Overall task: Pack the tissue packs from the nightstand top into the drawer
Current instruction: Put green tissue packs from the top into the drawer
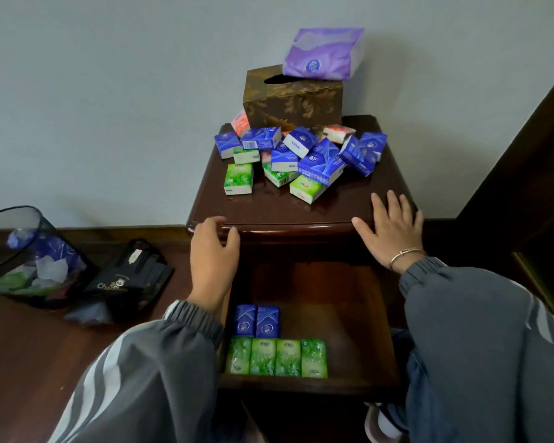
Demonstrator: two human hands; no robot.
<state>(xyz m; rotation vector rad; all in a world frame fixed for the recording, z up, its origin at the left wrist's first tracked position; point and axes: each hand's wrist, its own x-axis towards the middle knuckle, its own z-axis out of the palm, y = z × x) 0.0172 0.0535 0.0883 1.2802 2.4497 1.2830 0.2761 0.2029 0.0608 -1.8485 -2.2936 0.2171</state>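
Head view: glossy dark-wood drawer [349, 314] held 4 green packs [276, 358] in a row, 2 blue packs [257, 320] behind; boxy film-wrapped heap [301, 155] sat on nightstand top [269, 209]. Left hand [212, 260] loosely curled, empty; right hand [389, 231] flat, fingers spread, on top

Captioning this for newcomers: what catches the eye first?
A jumbled pile of tissue packs crowds the back of the nightstand top, before a brown tissue box. In the open drawer below, four green packs and two blue packs sit in neat rows at its front left.
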